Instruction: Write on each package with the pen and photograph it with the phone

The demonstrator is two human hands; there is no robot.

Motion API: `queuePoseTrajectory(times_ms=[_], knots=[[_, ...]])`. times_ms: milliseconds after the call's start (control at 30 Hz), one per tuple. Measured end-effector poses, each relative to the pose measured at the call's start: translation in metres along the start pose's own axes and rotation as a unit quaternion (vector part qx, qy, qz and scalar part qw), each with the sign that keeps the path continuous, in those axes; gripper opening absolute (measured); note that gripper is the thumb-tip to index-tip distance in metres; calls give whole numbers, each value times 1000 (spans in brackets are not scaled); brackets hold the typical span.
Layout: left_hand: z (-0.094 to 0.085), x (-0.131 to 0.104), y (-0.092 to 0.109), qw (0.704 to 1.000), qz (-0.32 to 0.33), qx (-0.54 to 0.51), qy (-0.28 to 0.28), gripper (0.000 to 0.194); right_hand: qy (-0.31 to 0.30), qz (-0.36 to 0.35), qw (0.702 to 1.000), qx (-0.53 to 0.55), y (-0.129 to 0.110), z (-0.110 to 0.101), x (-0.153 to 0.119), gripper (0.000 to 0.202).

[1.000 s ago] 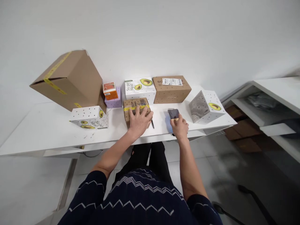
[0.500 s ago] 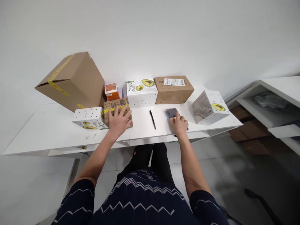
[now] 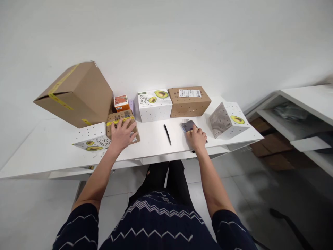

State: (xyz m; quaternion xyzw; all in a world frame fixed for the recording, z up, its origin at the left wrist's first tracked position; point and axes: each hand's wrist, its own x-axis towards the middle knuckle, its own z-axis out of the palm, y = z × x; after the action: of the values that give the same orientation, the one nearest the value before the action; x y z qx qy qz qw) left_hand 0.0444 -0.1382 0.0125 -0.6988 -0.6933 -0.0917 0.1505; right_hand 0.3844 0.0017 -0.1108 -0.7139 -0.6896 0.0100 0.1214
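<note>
My left hand point(image 3: 122, 134) lies over a small brown cardboard box point(image 3: 136, 133) with yellow tape, fingers spread across its top. Against that box's left side stands a white dotted avocado box point(image 3: 90, 131) lettered "Super Meal", set at an angle. My right hand point(image 3: 197, 139) is closed around a dark smartphone point(image 3: 190, 125) near the front edge of the table; part of the phone is pixelated, and the hand covers much of it. Between my hands a black pen point(image 3: 167, 134) rests on the white table point(image 3: 153, 139).
At the back left stands a large taped carton point(image 3: 85, 93), with an orange box point(image 3: 121, 103) beside it. Another white avocado box point(image 3: 155, 109) and a labelled brown box point(image 3: 191, 104) line the wall. A third avocado box point(image 3: 227, 121) is at right, near shelving point(image 3: 288, 114).
My left hand and the small brown box have shifted slightly left, and the white box beside it has shifted and turned. My right hand stays on the smartphone. The view has moved a little.
</note>
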Motion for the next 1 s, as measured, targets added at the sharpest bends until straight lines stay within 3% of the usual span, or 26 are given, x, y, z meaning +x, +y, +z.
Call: queuePoseTrajectory(times_ms=[300, 433, 533, 667, 800, 1000], knots=[[5, 5, -17, 999, -21, -43, 3, 45, -15, -13, 1000, 1, 10, 5, 3, 51], [4, 6, -16, 998, -27, -51, 11, 45, 13, -13, 1000, 12, -4, -2, 0, 53], [4, 7, 3, 995, -15, -80, 56, 50, -38, -77, 994, 64, -36, -10, -8, 51], [21, 14, 50, 971, 16, -210, 110, 50, -135, -126, 976, 115, -89, -14, -19, 47], [53, 32, 74, 937, -65, -330, 91, 70, -184, -103, 971, 116, -113, -10, -17, 28], [88, 69, 59, 870, -227, -432, 74, 85, -157, -69, 973, 157, -94, -16, 4, 27]])
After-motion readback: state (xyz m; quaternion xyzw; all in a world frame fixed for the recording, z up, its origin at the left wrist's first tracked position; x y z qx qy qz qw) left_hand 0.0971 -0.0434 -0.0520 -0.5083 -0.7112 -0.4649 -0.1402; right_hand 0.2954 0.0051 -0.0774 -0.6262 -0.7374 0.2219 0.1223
